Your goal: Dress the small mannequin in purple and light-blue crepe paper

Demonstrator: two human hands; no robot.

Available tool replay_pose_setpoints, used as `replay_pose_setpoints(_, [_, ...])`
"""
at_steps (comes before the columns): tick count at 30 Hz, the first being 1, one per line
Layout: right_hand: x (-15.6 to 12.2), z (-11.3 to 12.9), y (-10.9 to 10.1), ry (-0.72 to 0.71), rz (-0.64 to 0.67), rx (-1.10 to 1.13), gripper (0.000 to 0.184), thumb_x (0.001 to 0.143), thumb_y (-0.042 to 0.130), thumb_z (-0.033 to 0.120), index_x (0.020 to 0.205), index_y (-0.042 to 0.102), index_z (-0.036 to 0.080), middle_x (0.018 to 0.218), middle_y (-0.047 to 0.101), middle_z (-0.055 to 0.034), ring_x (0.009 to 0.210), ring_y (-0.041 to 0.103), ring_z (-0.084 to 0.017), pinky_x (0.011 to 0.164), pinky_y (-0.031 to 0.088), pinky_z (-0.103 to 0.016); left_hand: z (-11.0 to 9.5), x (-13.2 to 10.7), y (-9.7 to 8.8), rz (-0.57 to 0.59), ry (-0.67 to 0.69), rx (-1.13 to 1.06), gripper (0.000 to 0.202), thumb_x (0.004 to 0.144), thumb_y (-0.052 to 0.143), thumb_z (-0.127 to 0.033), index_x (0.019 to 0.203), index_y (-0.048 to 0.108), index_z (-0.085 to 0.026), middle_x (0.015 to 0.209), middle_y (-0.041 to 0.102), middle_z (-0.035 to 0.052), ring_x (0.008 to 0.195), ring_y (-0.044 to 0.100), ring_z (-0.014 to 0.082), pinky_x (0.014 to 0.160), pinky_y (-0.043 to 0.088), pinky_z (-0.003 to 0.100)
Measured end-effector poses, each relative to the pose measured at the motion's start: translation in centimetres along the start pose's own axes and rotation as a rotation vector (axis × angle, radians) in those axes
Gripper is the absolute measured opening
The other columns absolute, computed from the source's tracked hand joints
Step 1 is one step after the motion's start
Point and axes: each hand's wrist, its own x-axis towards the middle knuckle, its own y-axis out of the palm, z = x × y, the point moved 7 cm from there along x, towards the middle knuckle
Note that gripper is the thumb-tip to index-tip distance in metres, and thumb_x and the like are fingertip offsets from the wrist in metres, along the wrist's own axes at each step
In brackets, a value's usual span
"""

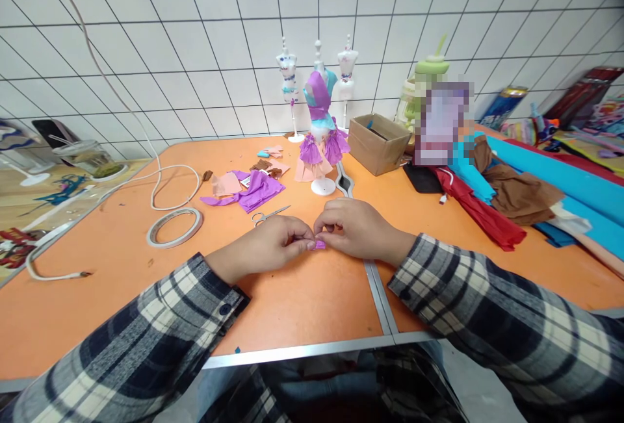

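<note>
My left hand [273, 244] and my right hand [358, 228] meet just above the orange table [121, 280], both pinched on a small purple paper piece [319, 244]. Fingers of both hands are curled tight around it. Just beyond them lie small scissors [270, 215]. Farther back stands a small mannequin [319, 127] dressed in purple, blue and pink paper.
A tape roll [174, 227] and white cable [160, 179] lie left. Purple and pink paper scraps [251, 189] sit mid-table. Two bare mannequins [287, 78] stand by the tiled wall. A cardboard box [377, 142] and red, blue and brown paper sheets [507, 195] fill the right.
</note>
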Motion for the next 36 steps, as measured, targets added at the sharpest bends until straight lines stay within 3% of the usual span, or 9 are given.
replay_pose_setpoints(7, [-0.1, 1.7, -0.3, -0.084, -0.029, -0.162, 0.012, 0.089, 0.063, 0.027, 0.085, 0.07, 0.019, 0.083, 0.067, -0.0017, 0.081, 0.056, -0.017, 0.066, 0.032, -0.03, 1.0, 0.1, 0.2, -0.009, -0.166, -0.073, 0.028, 0.087, 0.055, -0.035, 0.085, 0.072, -0.014, 0.074, 0.067, 0.0036, 0.066, 0.055, 0.0147, 0.062, 0.039, 0.025])
replay_pose_setpoints(10, [-0.3, 1.9, -0.6, -0.134, -0.073, -0.254, 0.016, 0.092, 0.06, 0.029, 0.087, 0.071, 0.019, 0.082, 0.066, -0.0023, 0.079, 0.054, -0.017, 0.065, 0.031, -0.031, 1.5, 0.1, 0.1, -0.022, -0.256, -0.296, 0.028, 0.084, 0.057, -0.04, 0.08, 0.069, -0.014, 0.069, 0.063, 0.0009, 0.063, 0.051, 0.013, 0.062, 0.038, 0.025])
replay_pose_setpoints(14, [-0.6, 2.4, -0.8, -0.262, -0.112, -0.332, 0.019, 0.095, 0.056, 0.031, 0.091, 0.072, 0.021, 0.081, 0.064, -0.0021, 0.078, 0.05, -0.018, 0.065, 0.03, -0.032, 1.9, 0.0, 0.6, 0.064, -0.336, -0.616, 0.026, 0.076, 0.066, -0.04, 0.067, 0.063, -0.016, 0.059, 0.055, -0.0025, 0.057, 0.048, 0.011, 0.06, 0.037, 0.025])
replay_pose_setpoints(18, [-0.9, 2.9, -1.0, -0.331, -0.16, -0.349, 0.02, 0.097, 0.054, 0.029, 0.092, 0.071, 0.021, 0.08, 0.063, -0.0024, 0.077, 0.049, -0.018, 0.067, 0.032, -0.032, 2.2, -0.2, 0.8, 0.073, -0.39, -0.742, 0.025, 0.07, 0.069, -0.039, 0.066, 0.065, -0.015, 0.057, 0.056, -0.0019, 0.056, 0.048, 0.0116, 0.06, 0.037, 0.026])
replay_pose_setpoints(25, [-0.9, 3.6, -0.4, -0.341, -0.115, -0.373, 0.02, 0.097, 0.051, 0.028, 0.095, 0.069, 0.019, 0.083, 0.064, -0.0035, 0.08, 0.05, -0.018, 0.069, 0.034, -0.032, 2.6, -0.2, 1.2, 0.038, -0.427, -0.756, 0.019, 0.066, 0.069, -0.032, 0.057, 0.064, -0.016, 0.052, 0.057, -0.0008, 0.053, 0.049, 0.0122, 0.057, 0.038, 0.027])
replay_pose_setpoints(30, [-0.8, 3.2, -0.6, -0.321, -0.081, -0.44, 0.027, 0.101, 0.044, 0.025, 0.096, 0.071, 0.023, 0.085, 0.068, -0.0048, 0.081, 0.053, -0.019, 0.066, 0.035, -0.033, 3.3, -0.2, 1.4, -0.048, -0.458, -1.009, 0.011, 0.067, 0.071, -0.024, 0.061, 0.067, -0.016, 0.055, 0.057, 0.0005, 0.055, 0.05, 0.0124, 0.06, 0.044, 0.027])
replay_pose_setpoints(33, [-1.0, 2.9, -2.1, -0.282, -0.175, -0.399, 0.027, 0.1, 0.046, 0.024, 0.106, 0.072, 0.029, 0.105, 0.072, -0.0033, 0.091, 0.058, -0.02, 0.07, 0.04, -0.034, 3.5, -0.3, 1.2, -0.103, -0.479, -1.184, 0.01, 0.071, 0.071, -0.024, 0.068, 0.067, -0.015, 0.058, 0.054, -0.0009, 0.056, 0.05, 0.0108, 0.067, 0.051, 0.028])
replay_pose_setpoints(36, [-1.4, 2.4, -4.1, -0.187, -0.372, -0.307, 0.028, 0.097, 0.05, 0.022, 0.114, 0.071, 0.032, 0.117, 0.071, -0.0013, 0.096, 0.063, -0.02, 0.078, 0.046, -0.034, 3.5, -0.5, 0.9, -0.157, -0.499, -1.266, 0.01, 0.073, 0.07, -0.024, 0.075, 0.067, -0.014, 0.061, 0.053, -0.0017, 0.059, 0.051, 0.0107, 0.072, 0.053, 0.03])
